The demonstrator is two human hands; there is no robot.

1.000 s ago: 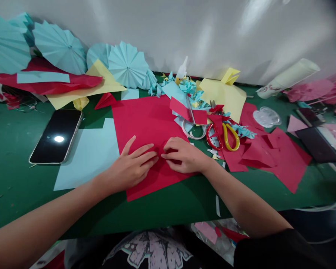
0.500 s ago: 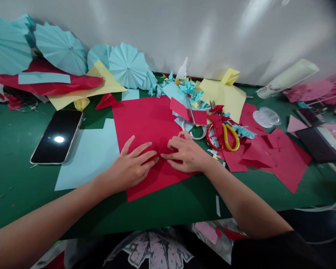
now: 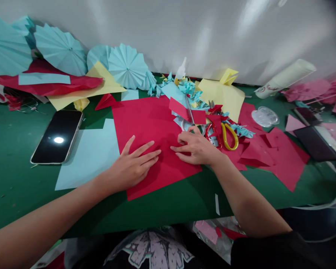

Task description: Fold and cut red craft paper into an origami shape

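A sheet of red paper lies on the green table in front of me, its lower corner near the table's front edge. My left hand rests palm down on it, fingers spread and pointing right. On the sheet's right part is my right hand, its fingers bent but apart, holding nothing. Part of a light blue sheet goes under the red one at the left. Scissors with yellow and red handles lie just right of my right hand, and a white-handled pair lies beyond it, partly covered by red scraps.
At the left lies a phone. Folded light blue paper fans lean along the back wall. Blue and yellow paper scraps surround a white-tipped bottle. More red paper and a dark wallet-like item are at the right.
My right hand has slid to the right and slightly away from me across the red paper, widening the gap between the hands. My left hand has barely moved.
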